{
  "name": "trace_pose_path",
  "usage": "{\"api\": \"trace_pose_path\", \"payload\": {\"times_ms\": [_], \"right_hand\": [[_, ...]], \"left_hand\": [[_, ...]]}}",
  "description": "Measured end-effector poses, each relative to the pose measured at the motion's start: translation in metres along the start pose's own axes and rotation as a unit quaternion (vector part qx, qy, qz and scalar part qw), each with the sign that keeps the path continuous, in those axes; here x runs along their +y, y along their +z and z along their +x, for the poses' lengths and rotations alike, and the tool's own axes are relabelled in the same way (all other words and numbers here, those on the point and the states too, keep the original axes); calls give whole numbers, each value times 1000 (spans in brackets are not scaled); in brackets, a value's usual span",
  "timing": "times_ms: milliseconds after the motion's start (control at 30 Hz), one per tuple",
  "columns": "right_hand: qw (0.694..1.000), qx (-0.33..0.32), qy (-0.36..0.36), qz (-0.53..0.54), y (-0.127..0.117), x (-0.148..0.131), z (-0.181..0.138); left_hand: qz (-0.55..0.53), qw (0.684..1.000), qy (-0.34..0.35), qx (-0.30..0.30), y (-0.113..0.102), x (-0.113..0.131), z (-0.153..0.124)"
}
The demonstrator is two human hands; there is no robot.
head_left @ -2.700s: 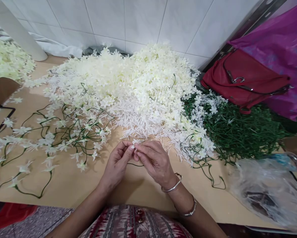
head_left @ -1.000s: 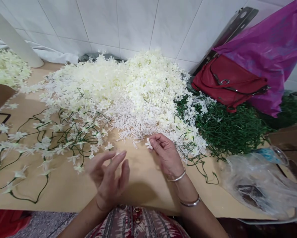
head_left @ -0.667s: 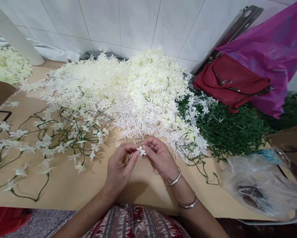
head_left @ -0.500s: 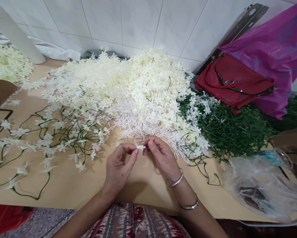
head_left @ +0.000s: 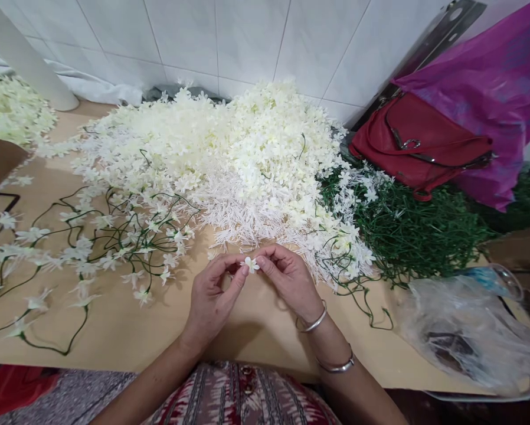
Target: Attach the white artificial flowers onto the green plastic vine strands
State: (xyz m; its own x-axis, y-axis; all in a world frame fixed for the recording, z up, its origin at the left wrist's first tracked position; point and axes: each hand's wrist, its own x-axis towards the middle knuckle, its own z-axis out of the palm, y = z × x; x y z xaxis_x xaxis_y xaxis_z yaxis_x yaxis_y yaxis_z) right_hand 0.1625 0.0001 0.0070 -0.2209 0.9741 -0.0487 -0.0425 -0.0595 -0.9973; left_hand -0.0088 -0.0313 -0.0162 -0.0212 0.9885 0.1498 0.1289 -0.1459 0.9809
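Observation:
Over the near middle of the tan table (head_left: 114,330), my left hand (head_left: 212,298) and my right hand (head_left: 287,277) meet fingertip to fingertip. Both pinch one small white artificial flower (head_left: 249,264) between thumb and fingers. Just behind the hands lies a big heap of cream-white plastic flowers (head_left: 229,153) with spiky white stamen pieces (head_left: 242,221) along its near edge. My right wrist and forearm wear metal bangles.
Green wire vines with white flowers (head_left: 92,248) spread over the left of the table. A pile of bare green stems (head_left: 415,236) lies at the right, behind it a red handbag (head_left: 419,144) and purple plastic sheet (head_left: 495,88). A clear plastic bag (head_left: 464,330) sits near right.
One second ago my left hand was open and apart while my right held the flower alone. The left hand has come up and joined the pinch on the flower.

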Motion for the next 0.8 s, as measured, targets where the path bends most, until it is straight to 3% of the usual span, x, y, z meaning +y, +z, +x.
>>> {"api": "trace_pose_path", "payload": {"times_ms": [167, 300, 600, 800], "right_hand": [[992, 35, -105, -53, 3, 1, 0], [970, 17, -204, -135, 7, 0, 0], [941, 35, -246, -229, 5, 3, -1], [890, 89, -310, -322, 3, 6, -2]], "left_hand": [[5, 999, -28, 22, 0, -3, -1], [-24, 998, -43, 34, 1, -6, -3], [-40, 996, -65, 49, 0, -4, -2], [-50, 997, -59, 31, 1, 1, -1]]}}
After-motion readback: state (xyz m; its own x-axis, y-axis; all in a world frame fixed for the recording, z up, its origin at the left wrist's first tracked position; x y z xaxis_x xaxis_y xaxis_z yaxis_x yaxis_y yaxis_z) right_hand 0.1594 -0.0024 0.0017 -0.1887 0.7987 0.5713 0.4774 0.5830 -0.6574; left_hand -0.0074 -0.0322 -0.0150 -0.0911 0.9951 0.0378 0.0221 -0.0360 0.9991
